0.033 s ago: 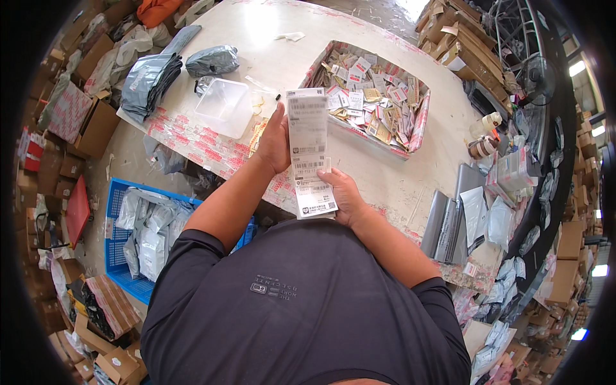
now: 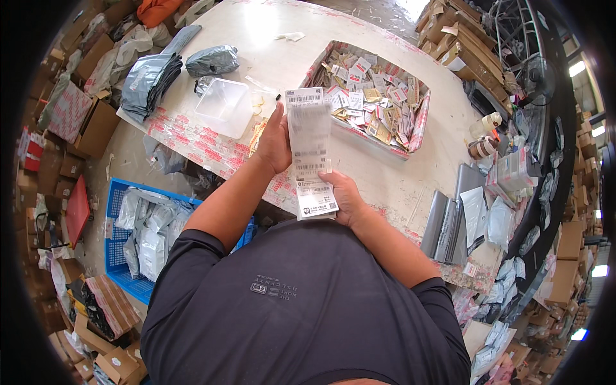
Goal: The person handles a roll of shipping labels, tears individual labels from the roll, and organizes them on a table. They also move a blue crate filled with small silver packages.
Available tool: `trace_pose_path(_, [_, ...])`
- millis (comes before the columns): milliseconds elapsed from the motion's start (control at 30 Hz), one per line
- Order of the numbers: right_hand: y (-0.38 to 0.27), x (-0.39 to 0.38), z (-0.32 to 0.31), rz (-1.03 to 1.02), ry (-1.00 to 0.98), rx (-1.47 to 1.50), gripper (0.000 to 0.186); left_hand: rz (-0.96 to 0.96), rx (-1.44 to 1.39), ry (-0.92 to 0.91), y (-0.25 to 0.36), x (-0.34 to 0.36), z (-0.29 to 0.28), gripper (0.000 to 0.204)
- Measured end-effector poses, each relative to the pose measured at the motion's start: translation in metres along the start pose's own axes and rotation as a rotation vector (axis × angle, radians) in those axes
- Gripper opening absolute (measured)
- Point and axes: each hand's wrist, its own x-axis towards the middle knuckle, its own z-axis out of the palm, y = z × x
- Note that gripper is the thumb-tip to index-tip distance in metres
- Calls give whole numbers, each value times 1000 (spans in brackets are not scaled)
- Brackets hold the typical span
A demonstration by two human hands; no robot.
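Note:
A long stack of white printed shipping labels (image 2: 312,197) is held upright over the table edge, in front of my body. My left hand (image 2: 276,142) grips its left side, thumb along the edge and the other fingers mostly hidden behind. Lower down on the right, my right hand (image 2: 344,194) pinches the stack with its thumb on the front. A label sheet in the upper part is smeared by motion. Beyond the labels to the right, a box (image 2: 414,138) wrapped in red-and-white tape holds many small cards and packets.
On the table (image 2: 269,61) at left lie a clear plastic tub (image 2: 224,106), grey mailing bags (image 2: 151,83) and a wrapped grey parcel (image 2: 212,61). A blue crate (image 2: 119,250) of parcels stands at lower left. Grey bag rolls (image 2: 439,221) lie at right, near tape rolls (image 2: 482,147).
The upper label sheet has shifted and blurred, baring a barcode at the top of the stack. Both hands keep nearly the same place.

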Motion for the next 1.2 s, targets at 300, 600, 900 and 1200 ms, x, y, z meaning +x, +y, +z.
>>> trace_pose_path(300, [-15, -10, 15, 1, -226, 346, 61, -19, 38, 20, -2, 0, -8, 81])
trace_pose_path(600, [-4, 7, -10, 44, -192, 317, 53, -1, 55, 0, 0, 4, -7, 81])
trace_pose_path(900, [-1, 4, 0, 43, 36, 142, 43, -16, -22, 36, 4, 0, 7, 71])
trace_pose_path(1200, [-14, -4, 9, 24, -35, 220, 44, -25, 56, 29, -1, 5, -7, 83])
